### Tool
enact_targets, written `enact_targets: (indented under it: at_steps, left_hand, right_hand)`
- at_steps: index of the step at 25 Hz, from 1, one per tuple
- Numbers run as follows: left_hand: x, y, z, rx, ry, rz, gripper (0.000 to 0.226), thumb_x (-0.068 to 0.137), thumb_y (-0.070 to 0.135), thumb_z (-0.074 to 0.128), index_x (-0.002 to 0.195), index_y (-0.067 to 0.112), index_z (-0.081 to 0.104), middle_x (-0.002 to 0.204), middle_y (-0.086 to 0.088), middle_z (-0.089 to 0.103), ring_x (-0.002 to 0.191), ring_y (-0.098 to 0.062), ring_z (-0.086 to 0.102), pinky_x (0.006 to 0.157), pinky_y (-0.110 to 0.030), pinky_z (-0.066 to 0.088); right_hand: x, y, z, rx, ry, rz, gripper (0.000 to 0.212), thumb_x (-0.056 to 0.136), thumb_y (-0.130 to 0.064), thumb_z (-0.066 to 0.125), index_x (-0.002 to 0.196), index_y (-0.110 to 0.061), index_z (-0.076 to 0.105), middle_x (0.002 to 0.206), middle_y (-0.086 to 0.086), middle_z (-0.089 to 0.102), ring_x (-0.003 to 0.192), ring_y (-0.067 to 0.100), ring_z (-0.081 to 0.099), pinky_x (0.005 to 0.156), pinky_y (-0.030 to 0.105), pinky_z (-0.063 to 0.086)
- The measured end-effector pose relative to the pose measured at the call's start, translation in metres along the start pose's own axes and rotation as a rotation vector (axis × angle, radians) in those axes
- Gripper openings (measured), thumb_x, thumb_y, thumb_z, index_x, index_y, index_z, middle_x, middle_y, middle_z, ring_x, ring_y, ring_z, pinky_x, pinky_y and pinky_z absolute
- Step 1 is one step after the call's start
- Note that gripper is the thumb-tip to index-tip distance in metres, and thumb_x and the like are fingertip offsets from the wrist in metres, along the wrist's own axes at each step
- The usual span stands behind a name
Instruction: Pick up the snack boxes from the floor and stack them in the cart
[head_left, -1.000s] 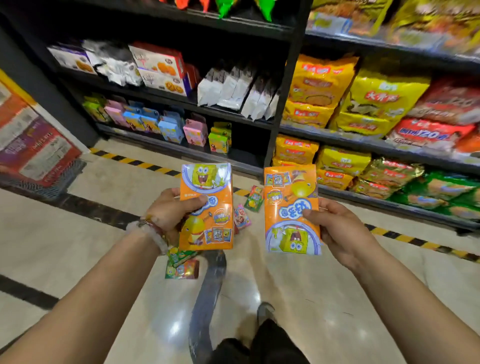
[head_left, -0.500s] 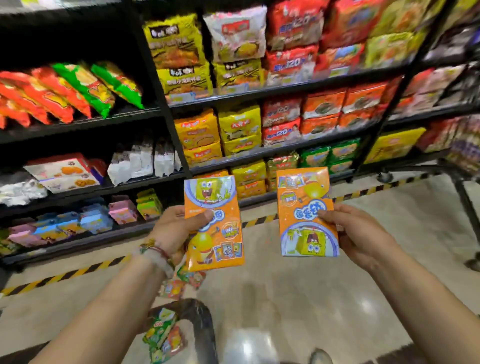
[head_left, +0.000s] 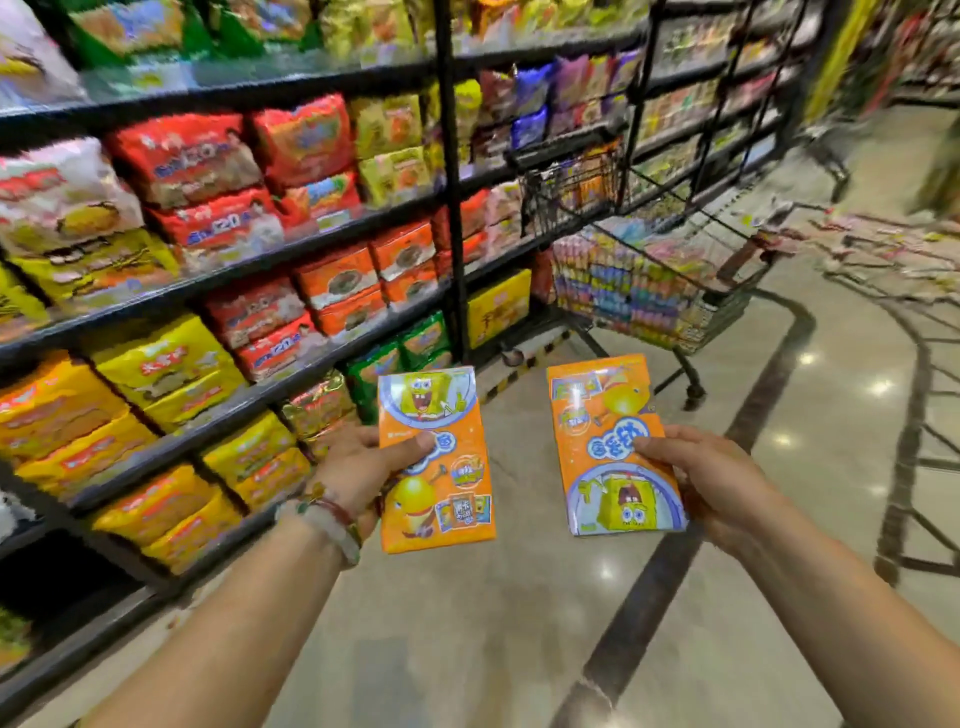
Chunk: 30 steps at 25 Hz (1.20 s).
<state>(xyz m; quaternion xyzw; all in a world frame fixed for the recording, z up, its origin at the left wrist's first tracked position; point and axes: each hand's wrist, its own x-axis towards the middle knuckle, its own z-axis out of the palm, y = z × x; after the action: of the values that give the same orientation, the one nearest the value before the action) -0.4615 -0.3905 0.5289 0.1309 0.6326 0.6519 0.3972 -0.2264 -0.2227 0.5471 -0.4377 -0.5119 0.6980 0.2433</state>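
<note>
My left hand (head_left: 358, 470) grips an orange snack box (head_left: 441, 499) with a yellow cartoon figure at its top, thumb across the front. My right hand (head_left: 711, 478) grips a second orange snack box (head_left: 605, 415), turned the other way up, with the cartoon figure at its bottom. Both boxes are held upright in front of me, side by side and apart. A wire shopping cart (head_left: 727, 312) stands ahead to the right, beyond the boxes, with rows of colourful boxes stacked inside it.
Black shelves (head_left: 311, 228) full of red, yellow and orange snack bags run along the left. Glossy tiled floor (head_left: 810, 431) with dark curved lines lies between me and the cart. Another wire rack frame (head_left: 914, 467) stands at the right edge.
The view has swung right, away from the boxes on the floor, and the cart has come into sight. Both hands keep the same hold on their boxes.
</note>
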Motion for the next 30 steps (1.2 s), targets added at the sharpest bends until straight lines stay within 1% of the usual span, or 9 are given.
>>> enact_targets:
  at_steps: [2,4,9,13,17,19,23,27,30]
  left_hand:
    - [0.011,-0.011,0.063,-0.027,-0.054,-0.025,0.006,0.076,0.001,0.067,0.083,0.001,0.067,0.074,-0.012,0.073,0.057,-0.023,0.069,0.056,-0.04,0.059]
    - [0.022,-0.021,0.118,-0.032,-0.098,-0.052,0.018,0.074,0.004,0.069,0.089,-0.002,0.064,0.073,-0.013,0.072,0.058,-0.023,0.069,0.057,-0.042,0.059]
    - [0.044,-0.034,0.232,-0.005,-0.227,-0.109,0.013,0.079,0.004,0.065,0.092,0.003,0.064,0.076,-0.013,0.073,0.061,-0.025,0.07,0.055,-0.04,0.059]
    - [0.075,-0.031,0.3,0.056,-0.314,-0.122,0.031,0.068,0.011,0.071,0.098,0.006,0.065,0.087,-0.016,0.073,0.069,-0.029,0.071,0.062,-0.044,0.059]
    - [0.125,-0.023,0.36,0.086,-0.369,-0.107,0.048,0.058,0.016,0.073,0.103,0.003,0.064,0.096,-0.02,0.071,0.078,-0.034,0.07,0.07,-0.049,0.058]
    - [0.156,-0.018,0.39,0.096,-0.379,-0.099,0.045,0.058,0.017,0.073,0.099,0.001,0.065,0.095,-0.021,0.071,0.078,-0.035,0.07,0.073,-0.05,0.057]
    - [0.236,-0.002,0.451,0.101,-0.398,-0.058,0.024,0.071,0.009,0.069,0.093,0.0,0.066,0.086,-0.019,0.072,0.067,-0.03,0.07,0.06,-0.043,0.059]
    - [0.311,0.017,0.506,0.145,-0.428,-0.017,0.006,0.081,0.003,0.064,0.086,0.003,0.067,0.079,-0.014,0.073,0.062,-0.025,0.07,0.057,-0.037,0.059]
    - [0.349,0.025,0.541,0.14,-0.423,-0.04,0.008,0.08,0.002,0.065,0.088,0.0,0.066,0.083,-0.014,0.073,0.063,-0.024,0.07,0.055,-0.035,0.058]
  right_hand:
    - [0.003,-0.012,-0.055,-0.008,0.054,-0.032,0.016,0.087,-0.004,0.058,0.099,0.001,0.066,0.088,0.018,0.072,0.075,0.03,0.069,0.075,0.041,0.056]
    - [0.007,-0.022,-0.102,0.013,0.108,-0.042,0.019,0.087,-0.006,0.059,0.102,0.003,0.065,0.094,0.021,0.071,0.084,0.036,0.066,0.083,0.047,0.053]
    - [0.017,-0.042,-0.202,0.053,0.22,-0.071,0.012,0.087,-0.004,0.058,0.094,-0.001,0.067,0.091,0.019,0.072,0.078,0.033,0.068,0.082,0.046,0.053]
    - [0.045,-0.048,-0.261,0.109,0.279,-0.058,0.023,0.087,-0.005,0.057,0.108,0.005,0.063,0.1,0.024,0.069,0.094,0.041,0.065,0.082,0.046,0.053]
    - [0.092,-0.061,-0.304,0.134,0.337,-0.043,0.023,0.087,-0.005,0.058,0.107,0.005,0.063,0.098,0.024,0.07,0.09,0.04,0.066,0.078,0.045,0.055]
    - [0.121,-0.071,-0.323,0.114,0.357,-0.05,0.02,0.087,-0.005,0.058,0.103,0.004,0.064,0.094,0.022,0.071,0.078,0.033,0.069,0.069,0.04,0.057]
    - [0.192,-0.103,-0.356,0.102,0.41,-0.067,0.012,0.086,0.0,0.058,0.095,0.001,0.066,0.087,0.02,0.072,0.067,0.026,0.07,0.061,0.034,0.058]
    - [0.263,-0.135,-0.384,0.119,0.473,-0.043,0.018,0.086,-0.004,0.06,0.102,0.001,0.065,0.094,0.022,0.071,0.081,0.035,0.068,0.074,0.044,0.056]
    - [0.306,-0.157,-0.405,0.142,0.473,-0.044,0.016,0.087,-0.004,0.059,0.1,0.0,0.066,0.093,0.021,0.071,0.074,0.031,0.069,0.067,0.04,0.058]
